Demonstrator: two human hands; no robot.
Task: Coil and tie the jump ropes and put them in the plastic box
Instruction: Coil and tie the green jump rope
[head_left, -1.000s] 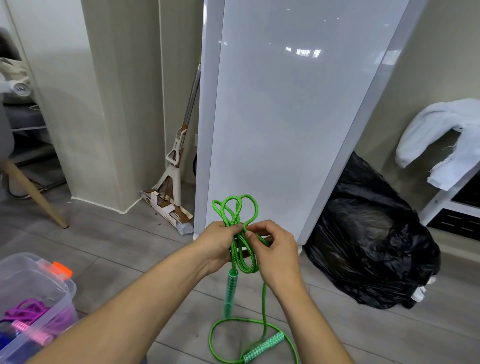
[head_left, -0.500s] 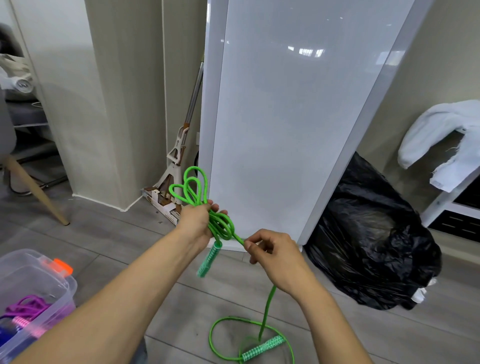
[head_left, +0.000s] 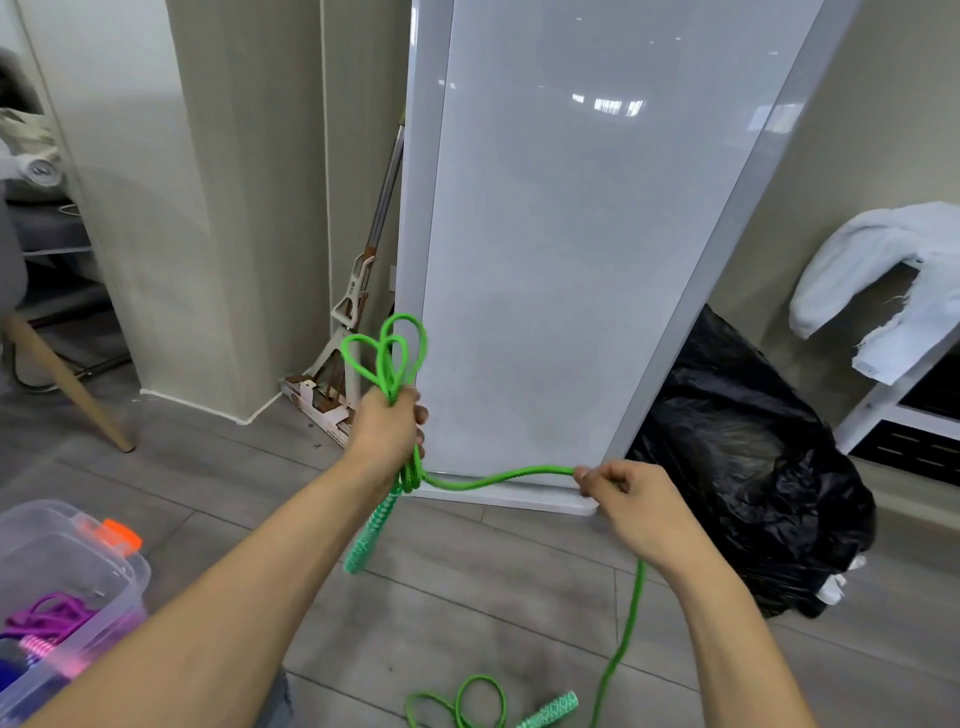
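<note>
My left hand (head_left: 388, 425) grips a bundle of green jump rope (head_left: 387, 358); its loops stick up above the fist, and one green handle (head_left: 371, 530) hangs below it. My right hand (head_left: 621, 501) pinches the free strand, pulled out to the right of the bundle. From there the strand drops to the floor, where a small loop and the second handle (head_left: 550, 711) lie. At the lower left stands the clear plastic box (head_left: 111, 574) with an orange latch; a purple rope (head_left: 44, 621) lies inside it.
A tall white glossy panel (head_left: 597, 249) leans upright just behind my hands. A full black rubbish bag (head_left: 748, 467) sits to its right, a mop (head_left: 358, 291) to its left. A white cloth (head_left: 883, 260) hangs over a rack at far right; a chair leg (head_left: 67, 384) stands at far left.
My hands have parted: the left one rose and moved left with the bundle, and the right one drew the free strand out to the right.
</note>
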